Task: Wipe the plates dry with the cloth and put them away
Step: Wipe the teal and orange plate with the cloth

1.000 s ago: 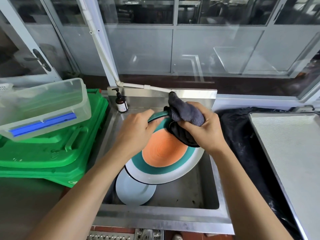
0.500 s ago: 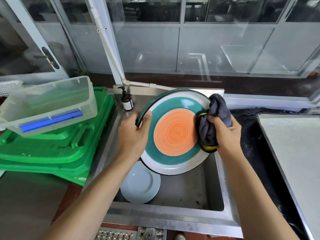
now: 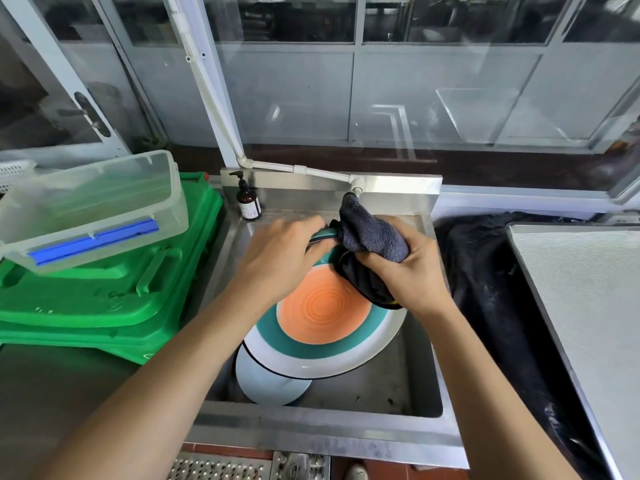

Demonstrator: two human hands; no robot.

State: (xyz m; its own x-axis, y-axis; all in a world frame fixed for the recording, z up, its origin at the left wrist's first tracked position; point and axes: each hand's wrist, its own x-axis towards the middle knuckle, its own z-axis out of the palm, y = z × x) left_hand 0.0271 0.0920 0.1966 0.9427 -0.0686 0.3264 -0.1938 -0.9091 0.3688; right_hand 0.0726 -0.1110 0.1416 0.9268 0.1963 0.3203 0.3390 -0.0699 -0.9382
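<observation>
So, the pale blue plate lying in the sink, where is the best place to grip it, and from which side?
Probably at its near-left rim, coming from the front left. The pale blue plate lies flat on the sink floor, and the striped plate covers its far part, so only that rim is free. Pinch it, thumb on top.

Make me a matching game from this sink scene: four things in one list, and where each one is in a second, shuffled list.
Things
1. dark grey fluffy cloth
2. small pale blue plate
3. brown pump bottle
4. clear plastic tub with a blue strip

Places
A. back left corner of the steel sink
B. on the stacked green crates
C. gripped by the right hand
D. on the sink floor

Pairs: 1-C, 2-D, 3-A, 4-B
</observation>
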